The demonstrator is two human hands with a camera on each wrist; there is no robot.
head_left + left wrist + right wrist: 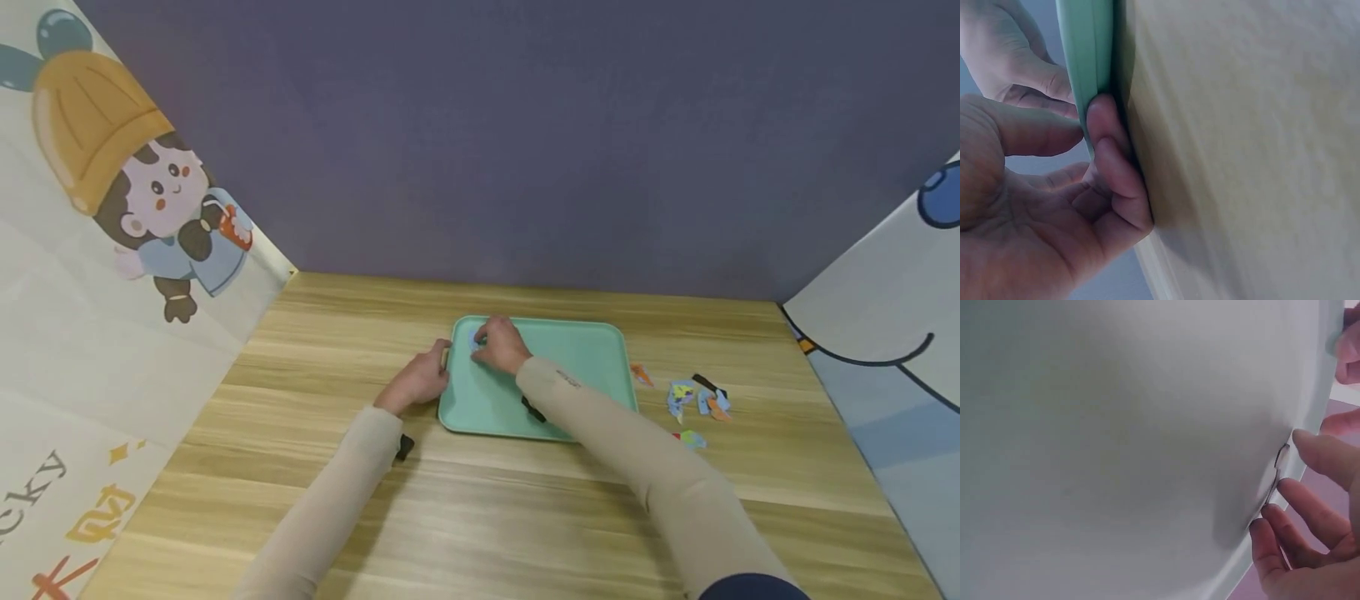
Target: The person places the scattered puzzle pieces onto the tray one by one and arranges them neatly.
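Note:
A mint-green tray (480,408) lies on the wooden table. My left hand (420,379) grips its left rim; the left wrist view shows the thumb (1047,130) on the upper side and curled fingers beneath the rim. Inside the tray's far left corner lies a small pale-blue flat piece (473,338), apparently a jigsaw piece. My right hand (501,346) has bent fingers and thumb around it. In the right wrist view the fingertips touch the edges of the thin piece (1280,457), which lies against the tray. Its printed side is mostly hidden.
Right of the tray lie several colourful flat pieces (681,396), some close together, and an orange piece (641,374) near the rim. Black wristband parts show at both cuffs. A dark panel (525,150) rises behind the table, with printed panels at both sides.

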